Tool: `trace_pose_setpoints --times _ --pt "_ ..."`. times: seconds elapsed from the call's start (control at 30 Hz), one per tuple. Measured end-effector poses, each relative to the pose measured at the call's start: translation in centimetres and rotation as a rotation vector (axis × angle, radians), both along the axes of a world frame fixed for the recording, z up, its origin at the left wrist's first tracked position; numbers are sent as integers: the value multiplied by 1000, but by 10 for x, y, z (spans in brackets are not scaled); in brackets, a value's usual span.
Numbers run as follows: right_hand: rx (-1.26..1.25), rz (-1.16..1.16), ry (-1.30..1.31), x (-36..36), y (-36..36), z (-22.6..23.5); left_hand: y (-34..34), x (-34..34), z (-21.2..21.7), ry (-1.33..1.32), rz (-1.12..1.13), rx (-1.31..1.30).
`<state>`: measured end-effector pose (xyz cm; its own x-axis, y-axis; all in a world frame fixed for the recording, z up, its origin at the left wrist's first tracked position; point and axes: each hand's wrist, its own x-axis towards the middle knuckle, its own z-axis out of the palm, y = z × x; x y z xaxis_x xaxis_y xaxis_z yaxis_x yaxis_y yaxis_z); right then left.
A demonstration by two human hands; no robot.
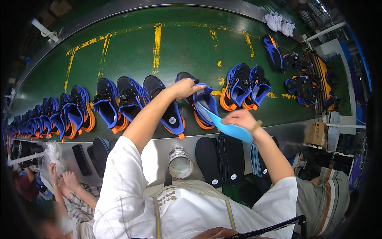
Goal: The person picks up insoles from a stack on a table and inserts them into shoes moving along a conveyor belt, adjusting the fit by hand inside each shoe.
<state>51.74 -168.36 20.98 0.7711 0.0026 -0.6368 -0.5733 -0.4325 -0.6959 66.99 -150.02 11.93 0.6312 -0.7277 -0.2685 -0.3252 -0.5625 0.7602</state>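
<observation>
On the green surface in front of me, a black and blue sneaker (209,102) with an orange sole lies with its heel toward me. My left hand (184,89) is closed on its upper near the tongue. Pinched in my right hand (241,119) is a light-blue insole (230,130). Its narrow front end reaches into the shoe's opening, while the wider end sticks out beyond my fingers. Another sneaker (166,104), with a round white sticker inside, lies just left. A pair of matching sneakers (238,83) rests to the right.
Similar shoes (79,107) line the near edge leftward. Stacked black insoles (230,157) and a roll of clear tape (180,164) lie on the metal ledge (280,133). A phone (81,159) and another person's hands (71,180) are at left; a cardboard box (316,133) stands right.
</observation>
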Motion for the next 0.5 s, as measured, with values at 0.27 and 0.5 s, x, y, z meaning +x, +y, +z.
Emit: trace_pose_setpoints --times 0.27,0.5 --pt "-798 709 -586 29 42 -117 2 -6 -2 24 -15 -15" --pt "-922 650 -31 24 63 -55 1 -30 -35 35 381 -231"
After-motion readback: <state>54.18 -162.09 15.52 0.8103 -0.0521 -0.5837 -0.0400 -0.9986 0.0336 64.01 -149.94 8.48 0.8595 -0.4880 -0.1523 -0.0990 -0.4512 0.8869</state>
